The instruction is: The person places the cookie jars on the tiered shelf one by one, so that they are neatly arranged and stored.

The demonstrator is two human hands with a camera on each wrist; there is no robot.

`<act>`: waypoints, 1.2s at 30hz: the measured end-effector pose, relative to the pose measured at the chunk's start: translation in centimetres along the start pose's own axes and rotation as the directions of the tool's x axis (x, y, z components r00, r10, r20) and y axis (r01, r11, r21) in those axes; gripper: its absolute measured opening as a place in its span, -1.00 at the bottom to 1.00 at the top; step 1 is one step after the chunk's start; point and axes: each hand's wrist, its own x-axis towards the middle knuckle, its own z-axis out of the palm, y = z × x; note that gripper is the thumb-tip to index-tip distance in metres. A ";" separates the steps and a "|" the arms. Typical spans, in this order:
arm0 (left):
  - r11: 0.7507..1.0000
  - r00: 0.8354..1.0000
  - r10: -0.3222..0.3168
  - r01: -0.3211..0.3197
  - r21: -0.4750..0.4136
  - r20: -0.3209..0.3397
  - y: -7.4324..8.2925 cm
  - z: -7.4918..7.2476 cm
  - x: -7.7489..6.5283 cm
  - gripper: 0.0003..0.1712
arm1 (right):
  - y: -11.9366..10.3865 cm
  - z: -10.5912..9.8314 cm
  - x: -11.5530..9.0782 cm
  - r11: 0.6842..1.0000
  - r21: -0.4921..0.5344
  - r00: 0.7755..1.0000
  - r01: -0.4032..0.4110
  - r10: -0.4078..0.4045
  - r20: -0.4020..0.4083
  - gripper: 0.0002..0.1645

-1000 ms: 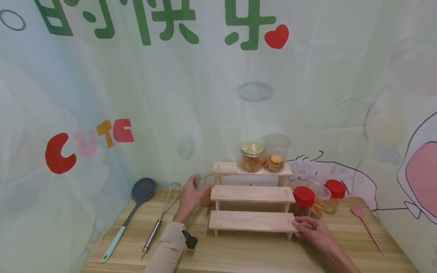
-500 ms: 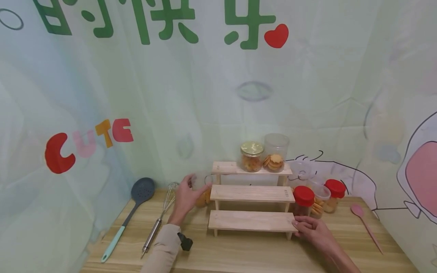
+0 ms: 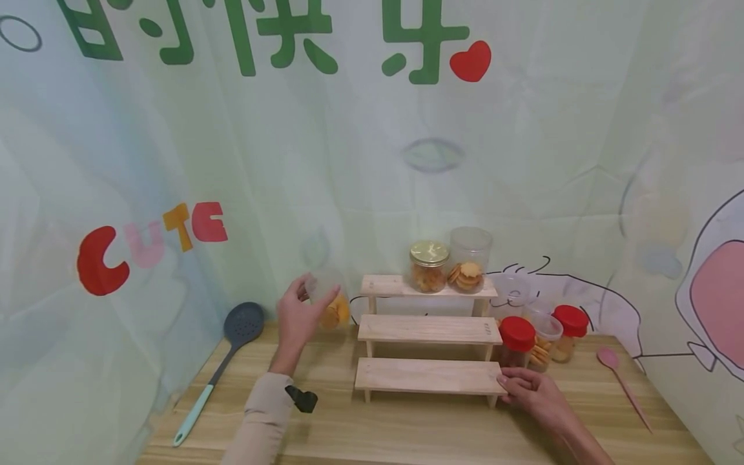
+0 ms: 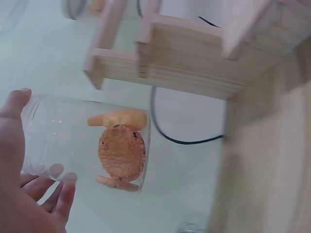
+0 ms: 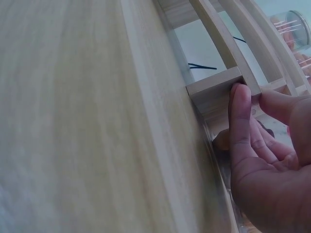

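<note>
- So the left hand (image 3: 298, 323) has a clear jar (image 3: 332, 309) of biscuits gripped near its top end, thumb on one side, fingers round the other. My guess: holding it up there keeps the load hanging low and steady.
- That jar's off the surface (image 3: 430, 433), tipped a little, just left of the stand.
- Right hand (image 3: 535, 395) is pinching the near right corner of the wooden stand (image 3: 430, 330), probably so the light thing doesn't shift.
- Just beyond the right hand there's a red-lidded jar (image 3: 517, 334); farther beyond and to its left, a gold-lidded jar (image 3: 429, 268) sits on the top step, likely up there for show.
- Pose-wise: left arm reaches forward, hand turned sideways round the jar. Right arm angles in low, thumb above the board, index finger tucked below, the others loosely curled.
</note>
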 end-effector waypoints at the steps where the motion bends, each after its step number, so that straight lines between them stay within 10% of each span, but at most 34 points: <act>1: 1.000 1.000 0.009 -0.009 -0.001 -0.005 0.4 -0.2 0.1 0.02 | 0.0 0.0 0.0 1.000 -0.001 1.000 -0.001 0.001 0.000 -0.20; 13: 0.991 0.993 0.115 -0.116 -0.072 -0.021 5.2 -0.4 2.2 -0.04 | 0.1 0.1 0.0 1.000 -0.012 1.000 -0.007 0.007 -0.003 -0.19; 36: 0.981 0.983 0.141 -0.123 -0.150 0.117 9.2 6.8 2.5 0.02 | 0.1 0.2 0.0 0.999 -0.011 0.999 0.032 -0.032 -0.023 -0.24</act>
